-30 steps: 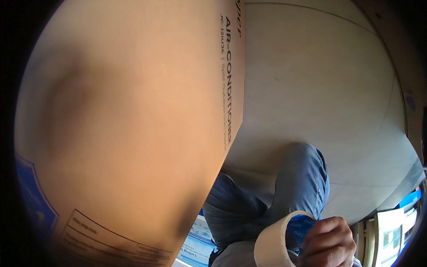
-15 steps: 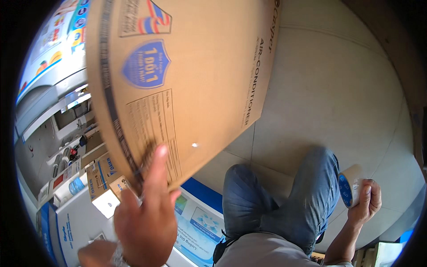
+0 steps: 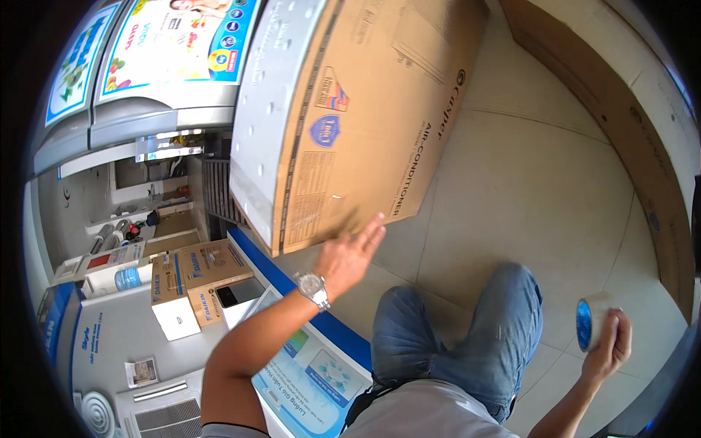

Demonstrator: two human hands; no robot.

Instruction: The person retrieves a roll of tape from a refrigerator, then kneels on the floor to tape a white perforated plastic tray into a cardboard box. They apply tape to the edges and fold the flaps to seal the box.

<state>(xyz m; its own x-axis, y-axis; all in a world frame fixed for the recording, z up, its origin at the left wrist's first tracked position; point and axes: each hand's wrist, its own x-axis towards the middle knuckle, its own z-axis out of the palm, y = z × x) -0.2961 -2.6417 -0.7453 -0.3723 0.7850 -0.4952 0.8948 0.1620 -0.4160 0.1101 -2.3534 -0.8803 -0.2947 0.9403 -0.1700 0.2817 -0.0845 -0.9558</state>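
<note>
A large brown cardboard air-conditioner box (image 3: pixel 365 153) stands in front of me, with a blue shield mark on its broad face. Its pale, dotted side (image 3: pixel 264 109) faces left. My left hand (image 3: pixel 347 259), a metal watch on the wrist, is at the box's near edge with fingers stretched out; whether it touches the cardboard I cannot tell. Low on the right, my right hand (image 3: pixel 610 347) grips a roll of packing tape (image 3: pixel 595 321) with a blue core, held away from the box.
Tiled floor (image 3: pixel 533 197) runs beneath the box and my legs. Another long brown carton (image 3: pixel 621 153) lines the right side. On the left are a grey counter (image 3: pixel 109 343), smaller cartons (image 3: pixel 212 274), a phone (image 3: pixel 237 293) and a ceiling-type air-conditioner panel (image 3: pixel 166 420).
The box now appears farther off and farther right, its pale side showing. My left hand has moved right along its near edge. My right hand keeps the tape, slightly lower.
</note>
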